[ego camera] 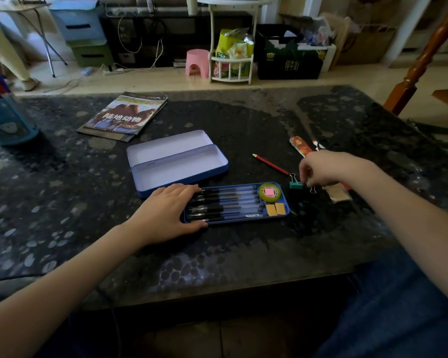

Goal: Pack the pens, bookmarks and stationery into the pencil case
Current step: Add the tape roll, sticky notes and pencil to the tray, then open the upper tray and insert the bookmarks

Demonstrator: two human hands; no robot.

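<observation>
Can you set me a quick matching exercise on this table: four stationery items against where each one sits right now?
Items:
1. black pens
2. red pencil
3. green tape roll
4. teal binder clip

Places:
A. on the bare table, beside the right hand's fingertips
B. right end of the blue tray, above two tan erasers
C. lying in a row along the blue tray, under the left hand's fingers
D. on the table, right of the open pencil case

Pairs: 1-C, 2-D, 3-B, 4-A
</observation>
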